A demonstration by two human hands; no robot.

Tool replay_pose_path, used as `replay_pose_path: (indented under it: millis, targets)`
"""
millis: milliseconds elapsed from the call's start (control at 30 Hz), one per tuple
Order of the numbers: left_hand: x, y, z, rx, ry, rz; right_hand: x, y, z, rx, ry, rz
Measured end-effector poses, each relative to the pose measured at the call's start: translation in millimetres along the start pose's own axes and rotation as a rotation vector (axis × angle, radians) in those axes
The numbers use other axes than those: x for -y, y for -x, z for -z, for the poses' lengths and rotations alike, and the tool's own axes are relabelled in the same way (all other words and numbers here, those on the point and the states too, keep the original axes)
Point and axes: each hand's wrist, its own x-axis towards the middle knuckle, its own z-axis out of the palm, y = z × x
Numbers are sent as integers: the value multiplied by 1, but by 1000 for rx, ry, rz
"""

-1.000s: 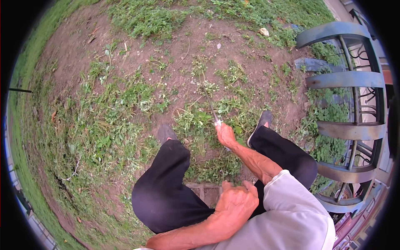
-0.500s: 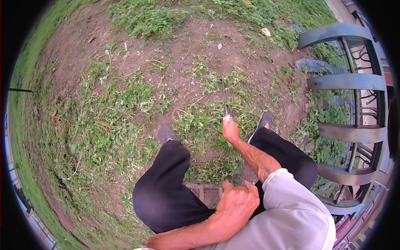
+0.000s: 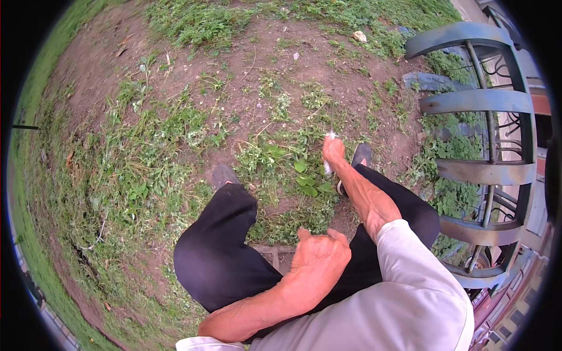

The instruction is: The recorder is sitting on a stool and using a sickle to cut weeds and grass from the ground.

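My right hand (image 3: pixel 334 151), at the end of an outstretched forearm, is closed round a thin-bladed hand tool (image 3: pixel 327 168). Its pale handle shows below the fist, and the narrow blade, faint and partly blurred, points away over the weeds. What shape the blade has I cannot tell. Cut or trodden weeds (image 3: pixel 281 158) lie on the soil beside that hand, with broad green leaves (image 3: pixel 307 181) just left of it. Held back over my lap, my left hand (image 3: pixel 321 254) has curled fingers, partly hidden under its back; nothing sticks out of it.
My shoes, left (image 3: pixel 223 175) and right (image 3: pixel 362 154), stand apart on the soil. A blue-grey metal bench frame (image 3: pixel 483 104) with curved slats rises at my right. Loose greens (image 3: pixel 158 152) spread to the left. A pale stone (image 3: pixel 359 36) lies far off.
My right hand has moved away from me and slightly right, with the tool in it. The broad leaves beside it show more. My left hand stays over my lap while the whole view shifts a little.
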Motion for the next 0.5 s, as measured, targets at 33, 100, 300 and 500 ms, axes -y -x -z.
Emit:
replay_pose_path:
  millis: [33, 100, 300, 500]
  targets:
    - [-2, -2, 2, -1, -12, -4, -17, 11, -3, -20, 4, 10]
    - [0, -1, 3, 8, -9, 10, -32, 77, -23, -9, 59, 45]
    - [6, 9, -13, -28, 51, 30, -61, 293, -3, 405, -141, 260]
    - [4, -7, -14, -18, 88, 11, -95, 279, 18, 520, 253, 459]
